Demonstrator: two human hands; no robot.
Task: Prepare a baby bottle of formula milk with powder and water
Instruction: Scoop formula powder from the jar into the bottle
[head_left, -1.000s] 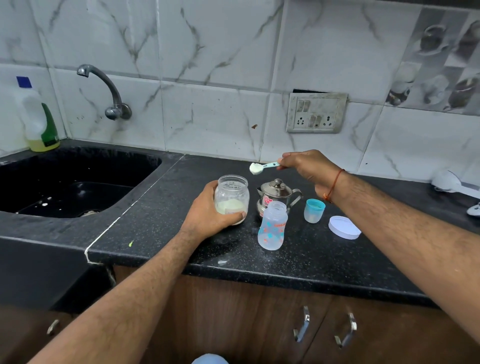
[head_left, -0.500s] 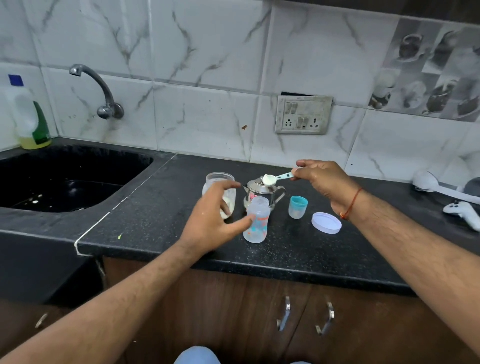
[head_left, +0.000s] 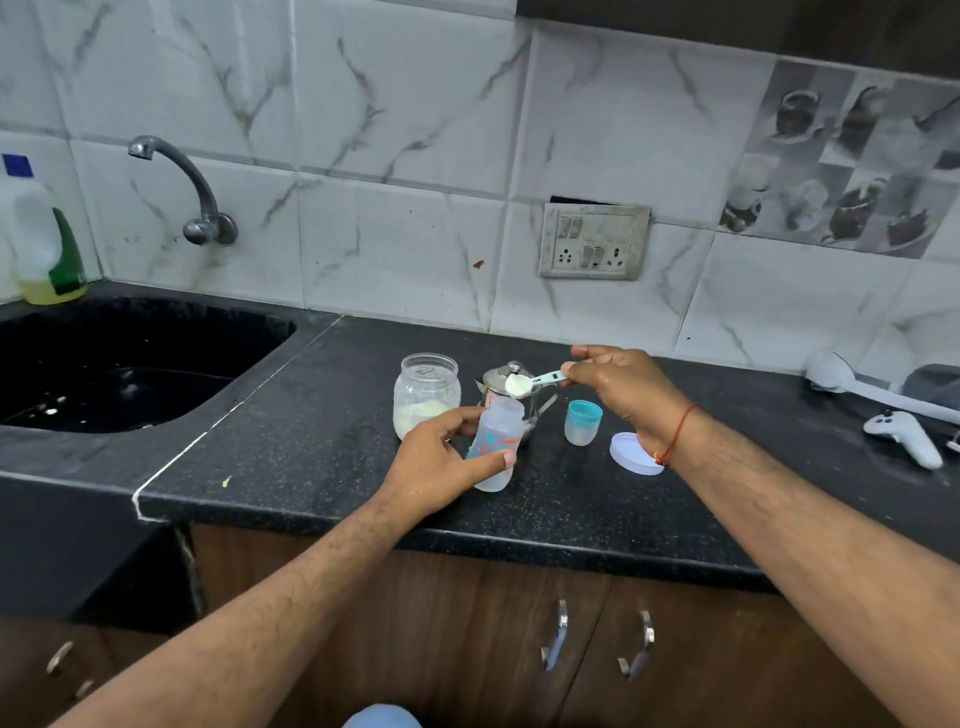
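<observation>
We see the left hand (head_left: 441, 462) wrapped round the baby bottle (head_left: 496, 441), thumb in front and fingers curled behind, bottle upright on the black counter (head_left: 311, 441) near the front edge, its mouth uncovered. The right hand (head_left: 623, 395) pinches the handle of a small teal scoop (head_left: 535, 382) between thumb and fingertips; the scoop bowl is heaped with white powder and sits just above the bottle's mouth. The open powder jar (head_left: 427, 392) stands just left of the bottle, pale powder in its lower part. A steel kettle (head_left: 506, 382) is right behind the bottle, partly hidden. A teal bottle cap (head_left: 583, 422) stands to the right, and a white jar lid (head_left: 631, 452) lies flat beside it under the right wrist. Sink (head_left: 130, 374) at far left, white controller (head_left: 904, 436) far right
</observation>
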